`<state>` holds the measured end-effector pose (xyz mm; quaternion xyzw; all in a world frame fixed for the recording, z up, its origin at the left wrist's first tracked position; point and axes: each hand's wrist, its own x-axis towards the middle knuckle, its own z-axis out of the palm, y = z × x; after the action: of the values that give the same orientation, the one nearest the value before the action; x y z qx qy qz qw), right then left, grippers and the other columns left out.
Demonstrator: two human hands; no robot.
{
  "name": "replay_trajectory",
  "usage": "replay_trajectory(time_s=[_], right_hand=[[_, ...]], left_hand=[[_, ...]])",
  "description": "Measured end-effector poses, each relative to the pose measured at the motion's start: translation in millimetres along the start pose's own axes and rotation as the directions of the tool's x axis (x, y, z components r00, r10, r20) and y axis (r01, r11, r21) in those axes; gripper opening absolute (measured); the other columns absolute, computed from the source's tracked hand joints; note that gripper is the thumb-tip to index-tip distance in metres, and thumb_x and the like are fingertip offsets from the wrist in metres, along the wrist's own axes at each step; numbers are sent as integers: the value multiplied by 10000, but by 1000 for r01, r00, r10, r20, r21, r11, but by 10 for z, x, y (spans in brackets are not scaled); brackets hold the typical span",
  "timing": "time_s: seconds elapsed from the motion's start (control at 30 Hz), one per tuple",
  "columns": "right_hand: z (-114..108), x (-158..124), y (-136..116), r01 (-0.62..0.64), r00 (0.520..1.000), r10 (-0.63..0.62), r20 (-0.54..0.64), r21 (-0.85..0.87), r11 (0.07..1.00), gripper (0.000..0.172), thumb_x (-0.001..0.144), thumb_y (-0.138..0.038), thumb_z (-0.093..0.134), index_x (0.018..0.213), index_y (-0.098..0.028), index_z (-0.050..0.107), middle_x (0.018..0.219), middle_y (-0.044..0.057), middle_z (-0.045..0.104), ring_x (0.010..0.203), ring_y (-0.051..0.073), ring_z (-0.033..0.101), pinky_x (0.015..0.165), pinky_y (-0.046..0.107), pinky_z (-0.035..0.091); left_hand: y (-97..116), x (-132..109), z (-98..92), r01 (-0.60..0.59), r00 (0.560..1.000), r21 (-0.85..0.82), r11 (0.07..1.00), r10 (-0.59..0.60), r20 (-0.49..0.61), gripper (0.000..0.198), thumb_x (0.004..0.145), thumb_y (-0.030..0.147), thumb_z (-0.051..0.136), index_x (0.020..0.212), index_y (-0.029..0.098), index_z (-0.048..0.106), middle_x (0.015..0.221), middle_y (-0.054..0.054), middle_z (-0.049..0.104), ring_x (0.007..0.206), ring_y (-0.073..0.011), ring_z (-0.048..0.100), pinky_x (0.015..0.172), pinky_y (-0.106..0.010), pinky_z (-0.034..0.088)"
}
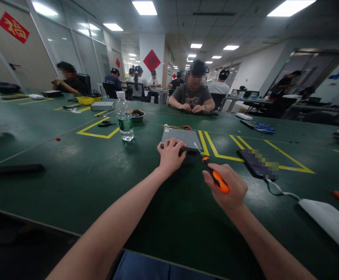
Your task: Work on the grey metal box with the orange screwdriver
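A grey metal computer power supply (181, 137) lies flat on the green table, its coloured cables coming out at the back left. My left hand (171, 154) grips its front edge, fingers over the top and thumb near the front face. In my right hand (229, 186) is a screwdriver (219, 182) with an orange and black handle. Its shaft slants up and left, with the tip near the box's right front corner. Whether the tip touches the box I cannot tell.
A water bottle (124, 120) stands left of the power supply, a metal bowl (137, 115) behind it. Rightward lie a phone (257, 162) with a white cable and a white device (329, 223). A black bar (13, 169) lies at left. Across the table sits a person (191, 91).
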<state>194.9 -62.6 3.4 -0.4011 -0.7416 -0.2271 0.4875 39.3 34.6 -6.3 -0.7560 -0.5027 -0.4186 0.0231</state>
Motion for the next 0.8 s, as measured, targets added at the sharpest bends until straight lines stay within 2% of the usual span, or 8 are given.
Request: replay_trajectory(time_s=[0.1, 0.13, 0.23, 0.33, 0.43, 0.5, 0.63, 0.8], right_hand=[[112, -6, 103, -289, 957, 283, 62, 158, 944, 158, 877, -301, 525, 1020, -240, 552, 1012, 67, 621, 964, 223, 594, 840, 376, 464], [165, -13, 139, -329, 944, 318, 88, 170, 929, 160, 886, -308, 503, 1023, -234, 540, 1024, 69, 619, 987, 231, 591, 868, 404, 453], [312, -48, 231, -407, 912, 386, 139, 193, 893, 153, 873, -324, 511, 978, -213, 518, 1010, 81, 618, 929, 244, 613, 805, 415, 478], [398, -83, 281, -459, 887, 424, 186, 242, 855, 206, 857, -323, 527, 1021, -208, 480, 1046, 96, 592, 901, 223, 616, 754, 371, 495], [423, -96, 293, -497, 866, 446, 225, 295, 816, 234, 849, -318, 529, 1045, -210, 460, 1043, 88, 579, 887, 199, 614, 751, 346, 501], [414, -92, 278, -521, 852, 465, 238, 324, 789, 232, 851, -309, 522, 1049, -211, 452, 1052, 86, 575, 889, 192, 617, 765, 348, 503], [335, -65, 162, -550, 835, 499, 232, 374, 747, 212, 858, -298, 508, 1046, -220, 450, 1061, 80, 574, 952, 203, 613, 824, 375, 495], [174, -32, -132, -554, 832, 495, 251, 427, 714, 176, 870, -292, 496, 1039, -243, 488, 1030, 53, 594, 943, 198, 624, 843, 364, 496]], left_hand=[[-23, 3, -10, -2, 1000, -15, 1000, 2, 1, 197, 775, 229, 612, 957, 291, 571, 1095, -29, 546, 1112, -280, 425, 944, -562, 287], [-40, 3, -22, -10, 1000, -25, 1000, 10, 6, 207, 774, 228, 615, 965, 294, 572, 1126, -29, 538, 1134, -281, 416, 949, -560, 291], [-132, -4, -87, -24, 1000, -92, 995, 25, 8, 314, 768, 249, 626, 1068, 303, 549, 1330, -45, 413, 1266, -297, 309, 975, -531, 313], [-248, 0, -166, 116, 993, -248, 962, -118, 6, 515, 793, 311, 595, 1264, 222, 406, 1407, -128, 324, 1326, -302, 255, 1016, -491, 321], [-327, 24, -222, 294, 956, -404, 866, -274, 107, 544, 826, 341, 547, 1297, 145, 358, 1284, -156, 486, 1200, -267, 461, 993, -426, 381], [-342, 33, -248, 372, 928, -464, 804, -338, 159, 510, 843, 369, 513, 1272, 116, 397, 1239, -155, 529, 1137, -254, 516, 989, -411, 387], [-301, -42, -350, 418, 906, -527, 740, -378, 188, 492, 854, 374, 487, 1264, 110, 421, 1293, -152, 487, 1201, -239, 460, 1029, -383, 343], [-278, -249, -666, 492, 867, -530, 691, -447, 222, 481, 861, 395, 463, 1279, 159, 426, 1340, -128, 430, 1246, -231, 408, 1044, -377, 319]])
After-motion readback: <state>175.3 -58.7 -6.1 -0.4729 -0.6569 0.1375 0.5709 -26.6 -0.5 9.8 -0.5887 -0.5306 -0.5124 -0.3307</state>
